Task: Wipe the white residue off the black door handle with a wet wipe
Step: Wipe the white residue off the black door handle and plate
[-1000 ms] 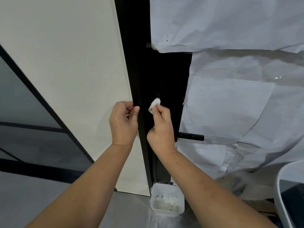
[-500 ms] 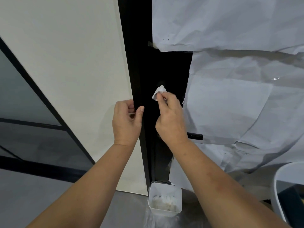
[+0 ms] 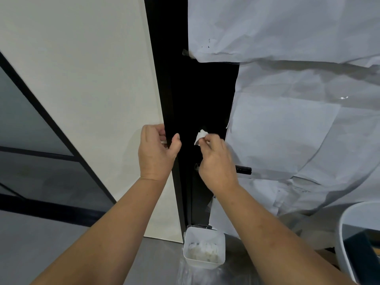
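Above the door handle (image 3: 243, 169), wet wipe (image 3: 199, 137) in right hand (image 3: 218, 163).

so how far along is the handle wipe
Done: the right hand has a wipe pinched. In hand: the wipe is at the black door above the handle, while the left hand grips the door's edge. Left: residue isn't discernible, so completion can't be judged.

right hand (image 3: 218, 161): dropped back down the black door from its higher reach half a second ago | small crumpled white wet wipe (image 3: 200, 136): lower on the dark panel again, near where it was a second ago | short black cylindrical door handle (image 3: 243, 169): more of its tip shows past the wrist
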Tool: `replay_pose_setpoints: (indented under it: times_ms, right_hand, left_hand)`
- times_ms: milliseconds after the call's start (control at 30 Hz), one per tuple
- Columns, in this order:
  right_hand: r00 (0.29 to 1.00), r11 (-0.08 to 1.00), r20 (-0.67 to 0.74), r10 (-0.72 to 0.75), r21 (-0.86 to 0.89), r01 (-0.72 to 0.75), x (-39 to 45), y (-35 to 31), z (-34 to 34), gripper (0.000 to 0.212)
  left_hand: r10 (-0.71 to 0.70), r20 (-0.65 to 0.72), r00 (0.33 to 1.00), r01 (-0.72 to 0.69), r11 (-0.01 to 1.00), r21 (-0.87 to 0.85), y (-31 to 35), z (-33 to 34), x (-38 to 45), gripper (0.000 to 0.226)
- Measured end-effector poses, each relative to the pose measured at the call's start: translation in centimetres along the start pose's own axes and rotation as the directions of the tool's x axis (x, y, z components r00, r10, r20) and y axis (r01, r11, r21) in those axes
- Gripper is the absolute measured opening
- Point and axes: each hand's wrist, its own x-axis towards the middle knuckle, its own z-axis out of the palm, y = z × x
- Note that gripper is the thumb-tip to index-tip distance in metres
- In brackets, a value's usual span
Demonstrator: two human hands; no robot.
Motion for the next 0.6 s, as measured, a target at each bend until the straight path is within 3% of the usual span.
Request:
replay_pose_setpoints:
  times_ms: [200,367,600]
  right_hand:
    - [0.995,0.998,-0.083,-0.060,0.030,0.062,1.6,-0.1,-0.5,0.052]
    - [0.998,0.998,-0.001,-0.059,0.027,0.059,0.2,0.4,0.5,0.040]
    - [0.972,0.985,-0.226,0.058,0.170,-0.019,0.1,1.6,0.1,0.043]
  left_hand:
    - [0.013,-0.006,1.000,-0.013,0.999,0.034,-0.1,0.1,0.0,0.031]
    - [0.009,-0.001,1.000,-0.009,0.999,0.044,0.0,0.1,0.1,0.033]
    - [-0.008,0.019,1.000,0.007,0.998,0.068,0.1,0.1,0.1,0.034]
